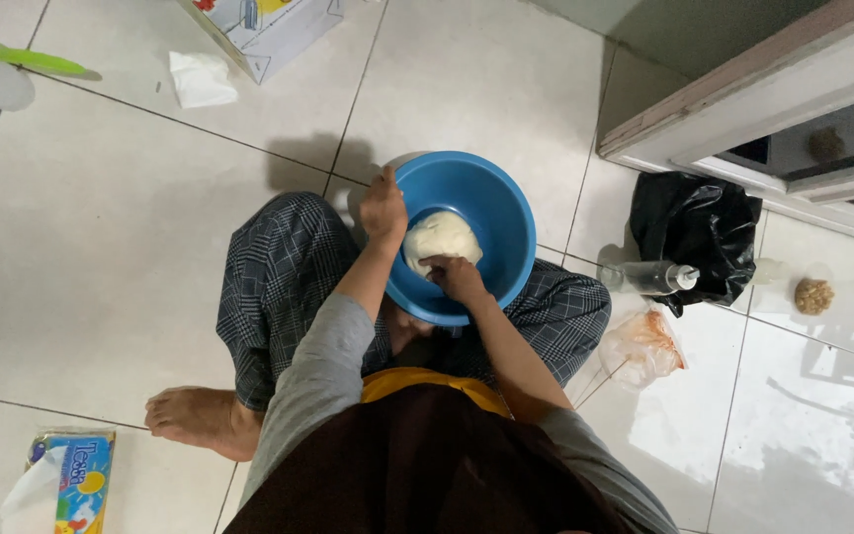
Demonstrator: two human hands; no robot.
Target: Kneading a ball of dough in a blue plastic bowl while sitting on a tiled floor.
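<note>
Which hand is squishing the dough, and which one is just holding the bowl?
The right hand presses down on the pale dough inside the blue bowl. The left hand only grips the bowl's rim, away from the dough.

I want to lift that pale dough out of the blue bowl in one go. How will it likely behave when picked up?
The dough looks soft: the right hand presses into it, so it would probably sag and stretch. It may stick to fingers. The left hand grips the blue bowl rim, suggesting the bowl shifts when pushed.
</note>
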